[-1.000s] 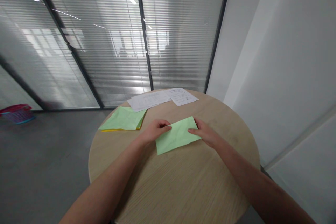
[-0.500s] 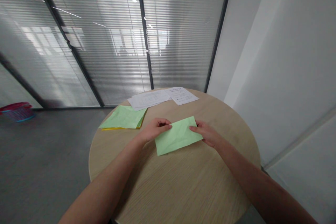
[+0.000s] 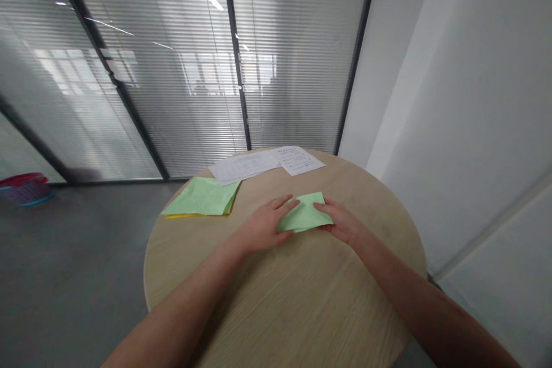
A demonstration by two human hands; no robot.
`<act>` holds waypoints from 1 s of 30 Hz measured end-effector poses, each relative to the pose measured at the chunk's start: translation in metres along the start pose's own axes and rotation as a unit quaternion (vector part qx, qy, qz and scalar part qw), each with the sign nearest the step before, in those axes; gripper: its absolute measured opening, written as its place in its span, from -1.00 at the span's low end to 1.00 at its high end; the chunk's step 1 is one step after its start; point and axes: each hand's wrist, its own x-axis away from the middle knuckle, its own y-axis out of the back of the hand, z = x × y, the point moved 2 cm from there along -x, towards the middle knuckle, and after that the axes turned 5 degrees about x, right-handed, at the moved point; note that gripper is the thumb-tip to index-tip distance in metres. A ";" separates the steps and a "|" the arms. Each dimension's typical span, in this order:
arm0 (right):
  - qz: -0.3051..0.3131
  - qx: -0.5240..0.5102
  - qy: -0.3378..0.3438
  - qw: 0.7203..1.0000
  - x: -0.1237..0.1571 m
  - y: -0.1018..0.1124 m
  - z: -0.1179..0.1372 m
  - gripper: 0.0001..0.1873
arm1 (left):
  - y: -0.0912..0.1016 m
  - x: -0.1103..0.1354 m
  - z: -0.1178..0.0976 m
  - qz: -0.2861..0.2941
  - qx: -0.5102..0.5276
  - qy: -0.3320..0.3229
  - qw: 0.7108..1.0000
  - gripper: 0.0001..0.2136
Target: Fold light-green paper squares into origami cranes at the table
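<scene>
A light green sheet of paper (image 3: 307, 211), folded into a small rectangle, is between my hands over the table's middle. My right hand (image 3: 340, 219) pinches its right end, thumb on top and the other fingers partly hidden underneath. Around the left end lies my left hand (image 3: 269, 224), its fingers over the top face and its thumb along the near edge, covering that end of the paper. Farther left, a larger green sheet (image 3: 202, 195) rests with a yellow layer (image 3: 198, 216) showing beneath its near edge.
The round wooden table (image 3: 302, 310) has printed white sheets (image 3: 245, 167) at its far edge. A glass partition with blinds (image 3: 293, 98) stands behind, and a white wall (image 3: 474, 126) rises on the right. On the floor at far left sits a red and blue basket (image 3: 28, 190).
The green paper between my hands has become shorter, its left part folded in. My left hand has shifted right and spread over that end; my right hand keeps its pinch.
</scene>
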 end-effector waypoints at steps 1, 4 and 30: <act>0.002 0.002 -0.002 1.000 0.000 0.000 0.000 -0.67 | -0.001 0.000 0.002 0.002 0.007 0.006 1.000 -0.32; 0.027 -0.009 -0.015 0.999 -0.001 -0.001 -0.002 -0.68 | -0.002 -0.001 0.010 -0.004 0.019 0.023 1.000 -0.42; -0.027 -0.011 0.088 0.996 -0.002 -0.002 -0.004 -0.66 | 0.011 0.005 0.068 -0.171 0.478 0.269 0.818 -0.67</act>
